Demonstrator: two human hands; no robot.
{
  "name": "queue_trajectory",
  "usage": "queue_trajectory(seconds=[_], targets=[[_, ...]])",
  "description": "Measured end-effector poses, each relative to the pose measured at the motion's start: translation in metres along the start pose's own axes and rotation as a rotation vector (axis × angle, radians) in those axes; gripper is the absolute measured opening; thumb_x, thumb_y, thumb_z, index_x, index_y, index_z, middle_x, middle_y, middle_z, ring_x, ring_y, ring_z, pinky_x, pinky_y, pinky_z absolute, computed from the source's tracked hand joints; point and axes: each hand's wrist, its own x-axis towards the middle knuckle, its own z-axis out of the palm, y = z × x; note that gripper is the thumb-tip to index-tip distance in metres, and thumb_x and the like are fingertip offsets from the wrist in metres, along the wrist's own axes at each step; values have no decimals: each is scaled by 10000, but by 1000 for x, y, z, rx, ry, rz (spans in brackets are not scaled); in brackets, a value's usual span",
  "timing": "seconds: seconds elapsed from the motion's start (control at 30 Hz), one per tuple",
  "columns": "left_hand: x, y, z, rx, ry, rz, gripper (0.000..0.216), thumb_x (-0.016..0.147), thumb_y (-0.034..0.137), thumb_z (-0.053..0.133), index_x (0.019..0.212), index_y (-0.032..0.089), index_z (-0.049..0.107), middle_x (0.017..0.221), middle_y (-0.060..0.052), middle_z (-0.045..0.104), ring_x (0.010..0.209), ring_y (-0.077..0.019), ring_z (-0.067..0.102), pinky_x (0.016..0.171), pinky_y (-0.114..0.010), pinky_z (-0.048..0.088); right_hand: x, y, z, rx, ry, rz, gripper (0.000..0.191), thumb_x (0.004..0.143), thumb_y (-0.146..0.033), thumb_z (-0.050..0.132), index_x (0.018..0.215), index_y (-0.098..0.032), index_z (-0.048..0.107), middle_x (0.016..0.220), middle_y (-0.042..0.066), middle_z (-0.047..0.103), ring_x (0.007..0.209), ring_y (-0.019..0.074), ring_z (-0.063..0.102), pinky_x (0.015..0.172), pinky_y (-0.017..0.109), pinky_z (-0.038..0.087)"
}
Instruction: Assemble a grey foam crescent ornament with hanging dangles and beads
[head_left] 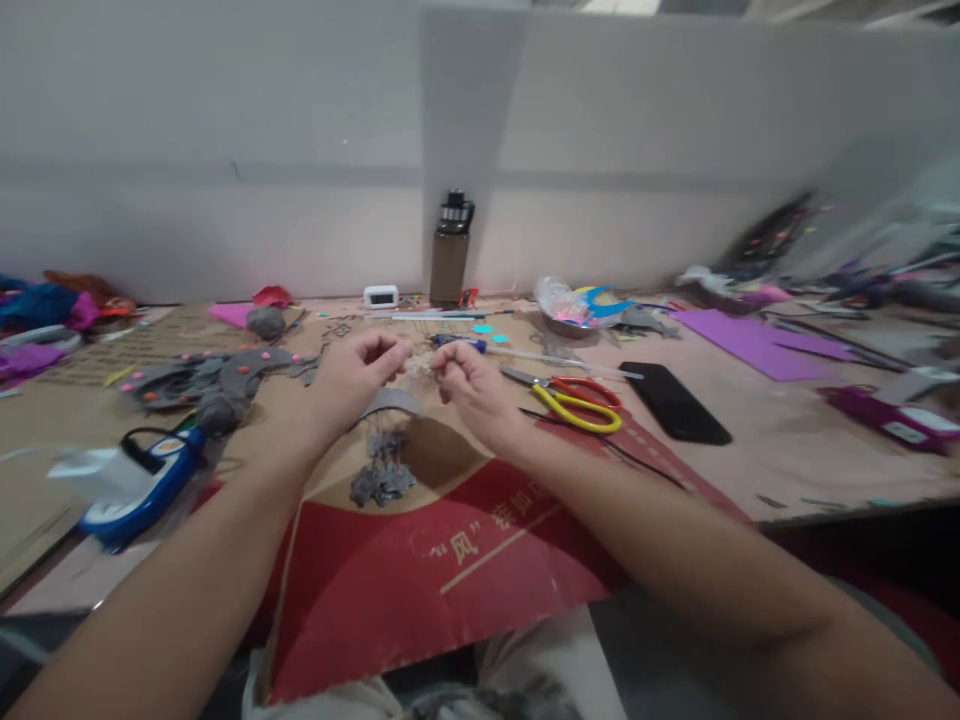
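Over the middle of the cardboard, my left hand [358, 375] is closed, its thumb and fingertips pinched together. My right hand [478, 392] faces it a short gap away, also in a pinch. Whatever sits between the fingertips is too small or blurred to make out. Below and between the hands lies a curved grey strip [395, 402]. Thin strands run from it to a clump of grey ruffled pieces [382, 483]. Behind the fingertips is a small pale, clear pile [417, 368]. Yellow-and-red-handled scissors [577, 402] lie right of my right hand.
A red printed cardboard sheet [420, 590] overhangs the table's front edge. Around it are a black phone [677, 402], a blue-and-white device [146, 490], a grey piece with pink dots [225, 385], a dark bottle [450, 262], a small white clock [381, 297] and purple sheets [757, 343].
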Motion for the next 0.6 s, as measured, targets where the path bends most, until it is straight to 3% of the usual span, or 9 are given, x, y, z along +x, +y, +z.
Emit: queue_trajectory(seconds=[0.1, 0.23, 0.33, 0.6], targets=[[-3, 1, 9, -114, -132, -88, 297, 794, 456, 596, 740, 166, 626, 631, 0, 582, 546, -104, 491, 536, -221, 399, 1, 3, 2, -123, 11, -98, 186, 856, -248, 500, 1031, -216, 446, 811, -17, 481, 715, 117, 482, 663, 268, 416], [-5, 1, 14, -114, -143, -133, 289, 746, 447, 661, 831, 171, 659, 655, 10, 599, 558, -103, 503, 551, -221, 416, 4, 5, 2, -143, 24, -134, 225, 865, -233, 497, 1076, -211, 423, 864, -2, 482, 771, 129, 494, 722, 284, 440], [-5, 0, 13, -77, -166, -161, 284, 737, 449, 669, 776, 168, 653, 642, 11, 607, 568, -106, 517, 560, -223, 424, 4, 6, 2, -116, 22, -115, 242, 843, -197, 510, 1067, -210, 421, 861, -4, 480, 773, 130, 497, 728, 286, 449], [1, -5, 5, -17, -65, -184, 295, 720, 444, 664, 634, 172, 589, 537, 19, 572, 486, -97, 489, 500, -219, 393, 6, 2, 0, -236, 17, -114, 155, 873, -273, 477, 1011, -202, 487, 900, 17, 534, 822, 144, 517, 772, 304, 452]])
